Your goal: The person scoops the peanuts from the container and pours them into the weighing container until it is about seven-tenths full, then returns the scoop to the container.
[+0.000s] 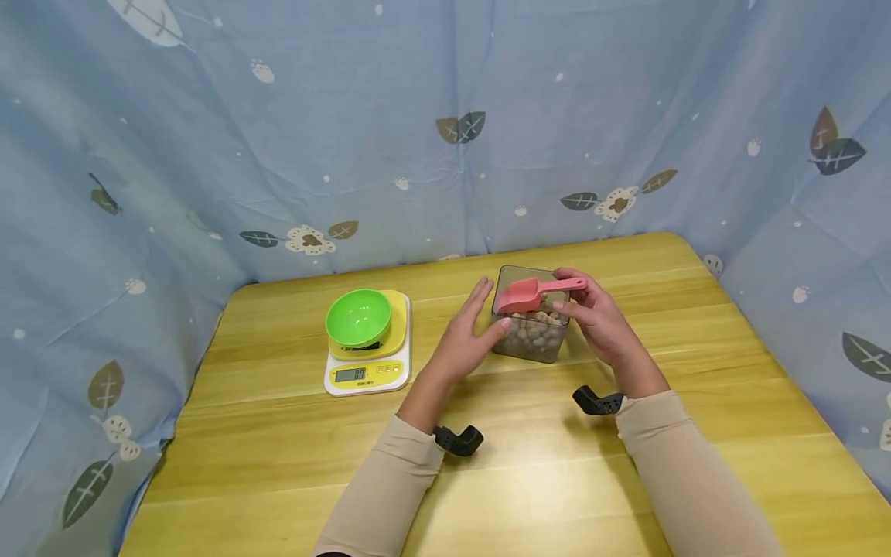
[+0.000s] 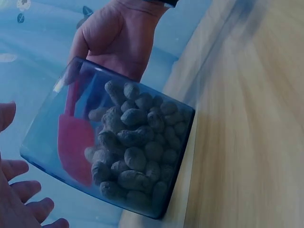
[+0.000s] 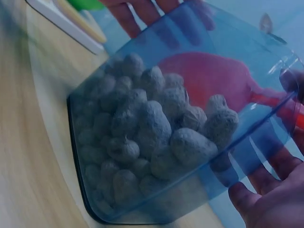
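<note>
Tabletop (image 1: 278, 464) — left grip (image 1: 461, 344) spread, right grip (image 1: 602, 321) loose against box (image 1: 529, 349)

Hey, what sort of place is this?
Probably a small curtained-off recording or demo corner: patterned blue curtains hang behind and beside a wood-grain table, set with just a few items, including a digital scale and a see-through container.

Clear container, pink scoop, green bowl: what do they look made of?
Container: likely smoky, glossy plastic, perhaps glass; peanuts show through. Scoop: probably molded plastic; opaque, evenly pink. Bowl: glossy, maybe plastic, given bright reflections inside; coated metal can't be excluded.
</note>
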`<state>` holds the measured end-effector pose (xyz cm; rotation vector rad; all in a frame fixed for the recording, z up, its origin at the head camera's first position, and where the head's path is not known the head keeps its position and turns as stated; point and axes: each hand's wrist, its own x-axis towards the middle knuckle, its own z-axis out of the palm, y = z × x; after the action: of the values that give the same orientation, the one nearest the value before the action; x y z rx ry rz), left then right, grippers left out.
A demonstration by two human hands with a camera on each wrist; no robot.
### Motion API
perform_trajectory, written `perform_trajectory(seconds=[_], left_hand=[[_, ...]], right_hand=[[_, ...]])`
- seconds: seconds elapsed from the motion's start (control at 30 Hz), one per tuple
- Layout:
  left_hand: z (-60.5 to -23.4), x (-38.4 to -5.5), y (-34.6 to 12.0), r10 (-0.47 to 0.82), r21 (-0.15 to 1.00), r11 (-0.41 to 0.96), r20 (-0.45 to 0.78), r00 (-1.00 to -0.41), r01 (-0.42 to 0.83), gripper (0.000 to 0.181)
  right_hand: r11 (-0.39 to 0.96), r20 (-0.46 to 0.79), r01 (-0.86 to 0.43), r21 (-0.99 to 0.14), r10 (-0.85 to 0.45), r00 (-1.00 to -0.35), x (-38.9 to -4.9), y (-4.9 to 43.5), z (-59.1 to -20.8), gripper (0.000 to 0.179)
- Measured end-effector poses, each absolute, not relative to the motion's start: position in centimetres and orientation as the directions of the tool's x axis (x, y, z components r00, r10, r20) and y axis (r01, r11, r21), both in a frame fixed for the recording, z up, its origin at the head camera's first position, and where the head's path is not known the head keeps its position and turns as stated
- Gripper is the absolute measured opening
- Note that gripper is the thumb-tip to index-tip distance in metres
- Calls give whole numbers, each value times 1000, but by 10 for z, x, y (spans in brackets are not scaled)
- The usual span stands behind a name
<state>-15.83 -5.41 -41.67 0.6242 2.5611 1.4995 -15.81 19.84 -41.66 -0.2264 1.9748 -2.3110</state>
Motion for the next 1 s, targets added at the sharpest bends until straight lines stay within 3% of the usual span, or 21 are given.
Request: perform_trajectory(seconds=[0.13, 0.4, 0.63, 0.77, 0.87, 0.93, 1.0], left_hand=[[-418, -160, -64, 421, 823, 442, 160, -893, 357, 70], [-421, -158, -77, 456, 637, 578, 266, -849, 510, 72], [-424, -157, -80, 420, 707, 542, 242, -875, 455, 70], [-422, -158, -79, 405, 711, 543, 244, -881, 447, 73], [-418, -158, -80, 411, 674, 575, 251, -876, 463, 76], [-416, -159, -81, 419, 651, 590, 258, -870, 478, 76], [-414, -160, -81, 423, 643, 595, 259, -868, 482, 76]], right_hand=[[-144, 57, -25, -989, -221, -974, -158, 188, -419, 56], [-100, 18, 14, -995, -312, -950, -157, 173, -421, 59], [-11, 21, -18, -1000, -320, -947, -160, 178, -415, 71], [206, 23, -85, -975, -286, -958, -162, 181, -402, 75], [505, 130, -262, -822, -282, -951, -163, 178, -388, 65], [687, 239, -397, -609, -318, -917, -165, 174, -378, 55], [781, 333, -503, -369, -394, -856, -166, 168, -369, 44]])
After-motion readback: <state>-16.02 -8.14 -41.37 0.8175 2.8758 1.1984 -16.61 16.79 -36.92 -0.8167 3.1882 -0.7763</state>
